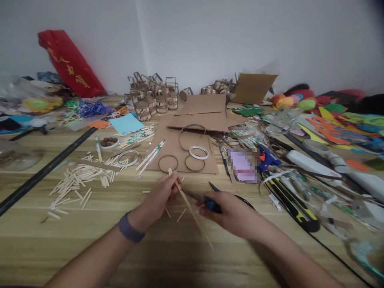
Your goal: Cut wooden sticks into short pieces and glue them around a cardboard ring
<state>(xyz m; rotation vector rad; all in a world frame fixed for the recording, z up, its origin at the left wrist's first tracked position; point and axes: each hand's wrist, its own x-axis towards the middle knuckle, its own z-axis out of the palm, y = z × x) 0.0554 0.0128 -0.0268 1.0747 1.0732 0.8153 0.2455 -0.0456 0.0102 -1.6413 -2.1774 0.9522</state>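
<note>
My left hand [163,190] is closed around thin wooden sticks [193,212] that slant down toward the table's front edge. A dark band circles the left wrist. In my closed right hand [223,212] is a blue-handled tool [212,204] with a dark metal end, blurred; it looks like a cutting tool. Its tip meets or nearly meets the sticks just below the left fingers. A dark pointed blade [214,187] shows just beyond the right hand; whether it belongs to the same tool I cannot tell. Short cut stick pieces [181,215] lie beneath the hands.
A heap of short stick pieces [72,180] lies left. Ahead are cardboard [207,166], thin brown rings [168,163] and a white tape roll [198,152]. Small woven baskets [142,111] stand at the back. A yellow-black utility knife [291,202] and blue glue gun [268,158] lie right.
</note>
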